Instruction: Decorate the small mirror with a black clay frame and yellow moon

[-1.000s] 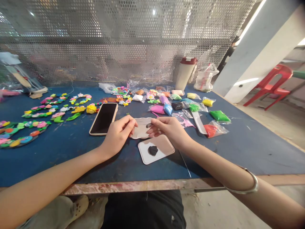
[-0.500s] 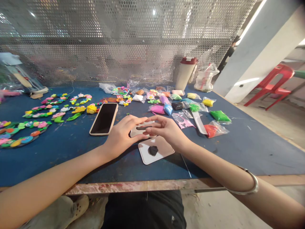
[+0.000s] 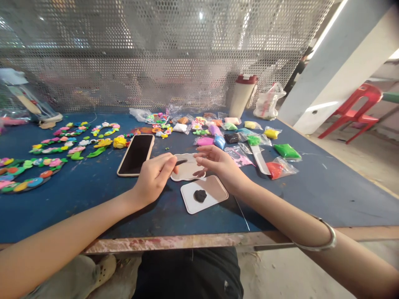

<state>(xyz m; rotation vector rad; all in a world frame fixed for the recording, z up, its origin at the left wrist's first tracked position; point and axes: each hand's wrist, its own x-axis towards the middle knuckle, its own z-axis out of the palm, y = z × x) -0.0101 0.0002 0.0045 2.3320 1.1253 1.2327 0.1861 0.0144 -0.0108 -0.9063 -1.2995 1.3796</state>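
Observation:
My left hand [image 3: 156, 173] is closed, with a thin black strip of clay [image 3: 181, 161] pinched between its thumb and fingertips. Fingers apart and slightly curled, my right hand [image 3: 220, 165] holds nothing just right of the strip's free end. Beneath both hands lies a small wavy-edged mirror [image 3: 186, 171], which reflects the right fingers. In front of it is a white rounded rectangular plate [image 3: 190, 205] bearing a black lump of clay [image 3: 200, 196].
Left of my hands lies a phone [image 3: 136, 155]. Colourful clay-flower rings [image 3: 46, 164] are at the far left. Several bags of coloured clay, such as a green one [image 3: 286, 151], lie right, beside a white comb [image 3: 260, 160]. A tumbler [image 3: 243, 97] stands at the back.
My hands have drawn apart, the left moving left with the clay strip. My right hand has let go of the strip, and more of the mirror shows.

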